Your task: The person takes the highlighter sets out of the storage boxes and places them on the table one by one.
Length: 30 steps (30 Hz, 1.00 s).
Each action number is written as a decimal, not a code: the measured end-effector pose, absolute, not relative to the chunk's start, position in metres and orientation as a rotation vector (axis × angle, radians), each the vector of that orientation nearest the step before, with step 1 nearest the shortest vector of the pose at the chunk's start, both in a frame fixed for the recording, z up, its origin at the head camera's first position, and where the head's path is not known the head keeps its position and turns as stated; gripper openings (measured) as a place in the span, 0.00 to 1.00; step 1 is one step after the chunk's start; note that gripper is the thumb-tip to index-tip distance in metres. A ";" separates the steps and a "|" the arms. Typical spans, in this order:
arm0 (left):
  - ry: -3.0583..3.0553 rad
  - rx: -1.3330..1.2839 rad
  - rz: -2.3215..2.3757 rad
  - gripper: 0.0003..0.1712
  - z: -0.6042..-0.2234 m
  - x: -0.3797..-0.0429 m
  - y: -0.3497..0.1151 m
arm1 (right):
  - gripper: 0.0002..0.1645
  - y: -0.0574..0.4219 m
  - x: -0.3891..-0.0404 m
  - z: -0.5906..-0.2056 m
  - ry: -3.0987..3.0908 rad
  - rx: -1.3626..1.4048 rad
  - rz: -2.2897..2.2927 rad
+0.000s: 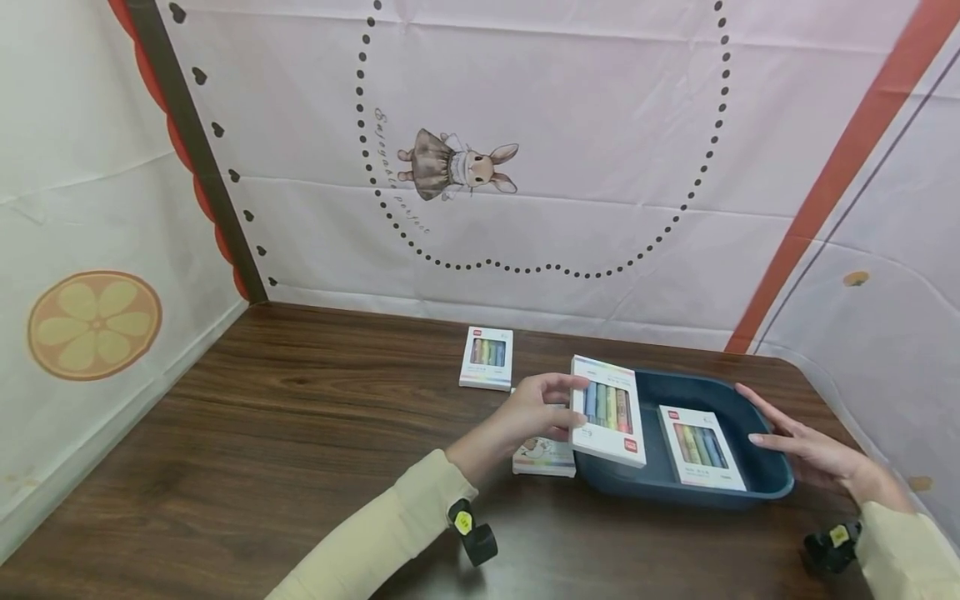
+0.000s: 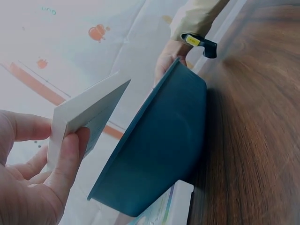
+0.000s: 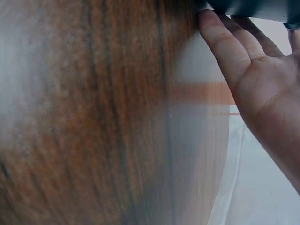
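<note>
My left hand [image 1: 536, 408] pinches a white box of crayons [image 1: 609, 408] by its left edge, the windowed face up. In the head view this box overlaps the left end of a dark blue plastic tub [image 1: 678, 497]. The left wrist view shows the box [image 2: 89, 112] tilted, thumb on one side and fingers on the other, apart from the tub [image 2: 159, 136]. Inside the tub lies another crayon box [image 1: 701, 447]. At the tub's right end, my right hand [image 1: 813, 450] holds the rim, thumb over it and fingers [image 3: 229, 51] along the outside wall.
A crayon box [image 1: 486, 358] lies on the wooden table [image 1: 300, 467] toward the back. Another white box [image 1: 543, 458] with a printed picture lies against the tub's left side, partly hidden by my left hand. A printed cloth [image 1: 600, 150] hangs behind the table.
</note>
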<state>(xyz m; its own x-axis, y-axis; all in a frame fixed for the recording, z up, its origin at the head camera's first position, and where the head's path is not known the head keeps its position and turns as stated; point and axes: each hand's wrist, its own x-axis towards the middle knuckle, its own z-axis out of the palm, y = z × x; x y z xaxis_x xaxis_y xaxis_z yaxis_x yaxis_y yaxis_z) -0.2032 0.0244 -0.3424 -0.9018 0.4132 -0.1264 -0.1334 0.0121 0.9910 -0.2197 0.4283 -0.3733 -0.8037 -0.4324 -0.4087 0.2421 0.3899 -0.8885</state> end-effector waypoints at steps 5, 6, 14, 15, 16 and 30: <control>1.931 0.275 1.941 0.25 -0.344 -0.204 0.016 | 0.45 0.428 -0.219 -0.373 2.077 -0.181 -1.446; 1.930 0.273 1.941 0.25 -0.344 -0.204 0.015 | 0.45 0.429 -0.219 -0.373 2.077 -0.181 -1.448; 1.940 0.269 1.931 0.24 -0.347 -0.205 0.000 | 0.43 0.430 -0.217 -0.374 2.059 -0.163 -1.467; 1.941 0.270 1.931 0.24 -0.348 -0.205 -0.002 | 0.43 0.430 -0.217 -0.374 2.066 -0.166 -1.454; 1.944 0.270 1.931 0.24 -0.349 -0.205 -0.004 | 0.43 0.430 -0.218 -0.374 2.075 -0.166 -1.443; 1.929 0.279 1.951 0.26 -0.354 -0.203 -0.030 | 0.44 0.428 -0.219 -0.373 2.076 -0.162 -1.445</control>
